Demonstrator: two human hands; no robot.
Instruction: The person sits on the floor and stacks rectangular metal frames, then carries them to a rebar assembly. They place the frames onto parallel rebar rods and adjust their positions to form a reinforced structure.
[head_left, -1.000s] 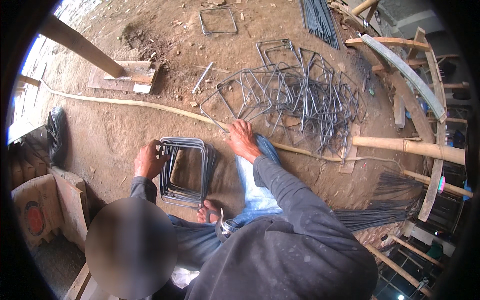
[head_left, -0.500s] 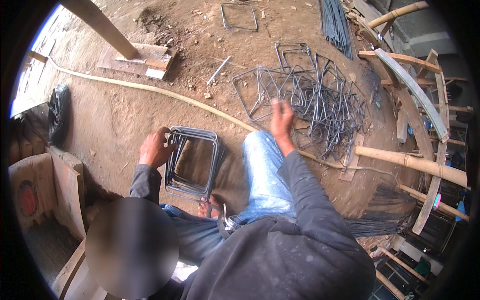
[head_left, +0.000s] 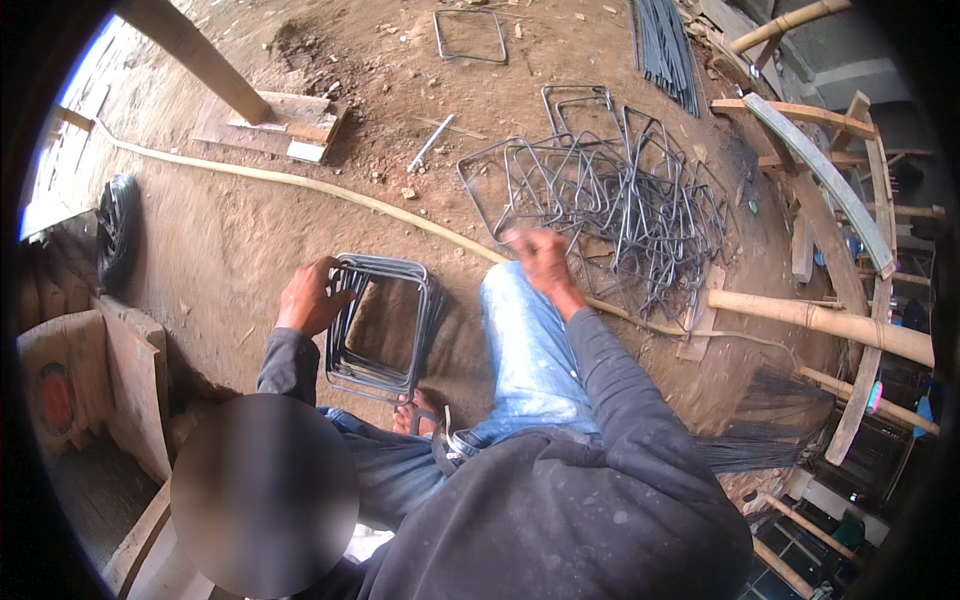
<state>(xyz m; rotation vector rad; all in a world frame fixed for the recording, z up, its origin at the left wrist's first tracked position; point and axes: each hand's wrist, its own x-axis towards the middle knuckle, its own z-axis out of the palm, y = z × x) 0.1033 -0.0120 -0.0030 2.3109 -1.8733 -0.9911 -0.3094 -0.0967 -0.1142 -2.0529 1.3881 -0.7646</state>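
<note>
A stack of rectangular bent steel stirrups [head_left: 425,325] stands on the dirt floor in front of me, by my foot. My left hand [head_left: 308,298] is closed on its upper left corner, fingers curled over the bars. To the right lies a tangled pile of similar stirrups [head_left: 640,200], many overlapping at odd angles. My right hand [head_left: 545,262] is above my knee at the near left edge of that pile. Its fingertips are blurred beside the corner of an outlying stirrup, and whether they grip it cannot be made out.
A bamboo pole [head_left: 380,207] lies across the floor behind the stack. One loose stirrup [head_left: 470,36] rests far off, near a bundle of straight bars [head_left: 664,60]. A wooden post [head_left: 200,65] stands on boards at left; bamboo rails [head_left: 820,325] and timber are at right.
My right hand has moved left and toward me, from over the pile to its near left edge. My left hand stays on the stack. The whole view has shifted slightly.
</note>
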